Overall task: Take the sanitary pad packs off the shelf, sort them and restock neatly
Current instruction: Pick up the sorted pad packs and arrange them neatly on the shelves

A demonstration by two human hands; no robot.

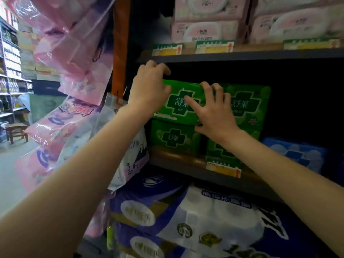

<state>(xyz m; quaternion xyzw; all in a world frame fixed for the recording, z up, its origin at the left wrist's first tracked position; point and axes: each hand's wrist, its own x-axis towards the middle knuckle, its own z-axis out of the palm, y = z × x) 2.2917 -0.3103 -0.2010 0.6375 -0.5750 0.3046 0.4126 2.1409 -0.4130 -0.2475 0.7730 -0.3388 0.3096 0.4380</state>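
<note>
We see both arms reaching up to the middle shelf, where the green packs stand in two stacks, two high. The top left green pack is our landmark; it sits tilted, its left end a little higher, on the lower left green pack.

Our left hand is at the left upper corner of this top pack. Its fingers curl over the top edge and the palm covers the left end, so the hand holds the pack from that side. Our right hand lies on the front of the same pack, at its right end. The fingers are spread wide and almost straight, the thumb points left across the dark cross on the label, and the fingertips reach the top edge. This hand presses the pack and does not close around it.

Just right of the landmark pack, touching it, stands the top right green pack, partly hidden behind our right hand. Under it the lower right green pack is mostly covered by our right wrist. Further right of these, on the same shelf, lies a blue pack.

Above the landmark pack, the upper shelf carries pale pink packs. Left of it hang pink bags beside an orange post. Below it are big rolls of toilet paper in white and purple wrap.
</note>
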